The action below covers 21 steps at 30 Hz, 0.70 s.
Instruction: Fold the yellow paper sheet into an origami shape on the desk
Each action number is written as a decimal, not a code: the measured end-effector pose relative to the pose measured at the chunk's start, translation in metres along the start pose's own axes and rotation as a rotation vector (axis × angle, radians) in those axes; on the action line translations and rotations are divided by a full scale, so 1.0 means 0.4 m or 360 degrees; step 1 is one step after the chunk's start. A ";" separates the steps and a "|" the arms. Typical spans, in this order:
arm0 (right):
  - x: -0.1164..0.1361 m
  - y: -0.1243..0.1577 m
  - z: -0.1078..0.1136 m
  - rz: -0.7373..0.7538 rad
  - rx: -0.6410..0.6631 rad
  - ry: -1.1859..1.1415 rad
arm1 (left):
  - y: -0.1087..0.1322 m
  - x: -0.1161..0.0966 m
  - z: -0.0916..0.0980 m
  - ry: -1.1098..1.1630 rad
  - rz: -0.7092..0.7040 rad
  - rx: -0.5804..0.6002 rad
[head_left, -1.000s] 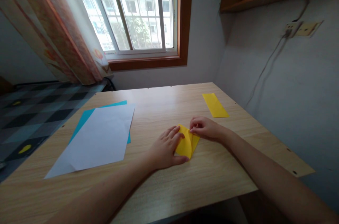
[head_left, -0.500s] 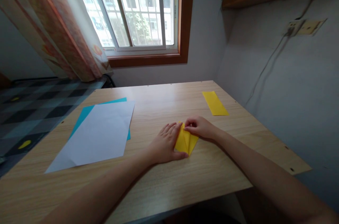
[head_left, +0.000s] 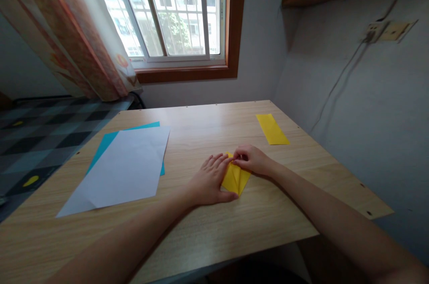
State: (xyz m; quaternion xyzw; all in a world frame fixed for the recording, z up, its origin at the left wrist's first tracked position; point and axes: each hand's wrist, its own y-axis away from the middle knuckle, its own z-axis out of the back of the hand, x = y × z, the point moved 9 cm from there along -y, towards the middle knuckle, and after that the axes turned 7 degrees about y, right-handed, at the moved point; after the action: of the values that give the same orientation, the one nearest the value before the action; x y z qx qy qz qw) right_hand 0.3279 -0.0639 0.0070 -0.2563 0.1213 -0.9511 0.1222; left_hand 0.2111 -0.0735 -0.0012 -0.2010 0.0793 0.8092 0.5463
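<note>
A small folded sheet of yellow paper [head_left: 236,179] lies on the wooden table, with creases meeting at its near corner. My left hand [head_left: 212,181] rests flat along its left side, fingers stretched out and the thumb at the near corner. With thumb and fingertips pinched together, my right hand [head_left: 250,158] grips the paper's upper right part. The fold under those fingertips is partly hidden.
A yellow paper strip [head_left: 272,129] lies at the table's far right. To the left, a white sheet [head_left: 127,167] overlaps a blue-green sheet [head_left: 102,147]. The table's near edge [head_left: 234,259] runs below my arms. A window [head_left: 181,15] is ahead.
My right hand's fingertips have shifted slightly along the yellow paper's upper fold, towards my left fingers. My left hand stays in place. The whole view has tilted a little.
</note>
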 end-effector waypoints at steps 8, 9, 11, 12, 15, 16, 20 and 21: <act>0.006 0.001 -0.001 0.0005 -0.0020 0.0095 | -0.002 0.009 0.004 0.0084 0.0036 0.0026; 0.006 0.001 -0.002 0.0008 -0.0020 0.0095 | -0.004 0.008 0.006 0.0113 0.0043 0.0021; 0.004 0.002 -0.002 0.0007 -0.0019 0.0092 | -0.007 0.010 0.014 0.0172 0.0084 -0.0034; 0.003 0.002 -0.002 0.0001 -0.0017 0.0091 | -0.009 0.010 0.018 0.0191 0.0107 -0.0081; 0.001 0.003 -0.002 -0.0010 -0.0008 0.0086 | -0.012 0.007 0.024 0.0172 0.0127 -0.0219; 0.001 0.003 -0.002 -0.0010 -0.0009 0.0084 | -0.012 0.004 0.022 0.0147 0.0113 -0.0243; 0.000 0.004 -0.002 -0.0019 -0.0015 0.0093 | -0.012 -0.003 0.013 0.0087 0.0062 -0.0285; -0.001 0.004 -0.002 -0.0024 -0.0014 0.0097 | -0.011 -0.002 0.013 0.0087 0.0058 -0.0291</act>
State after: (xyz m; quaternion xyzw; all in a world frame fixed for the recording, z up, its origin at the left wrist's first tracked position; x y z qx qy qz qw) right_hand 0.3281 -0.0652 0.0058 -0.2288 0.1272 -0.9588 0.1103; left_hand 0.2144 -0.0708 0.0042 -0.2704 0.0237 0.8172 0.5085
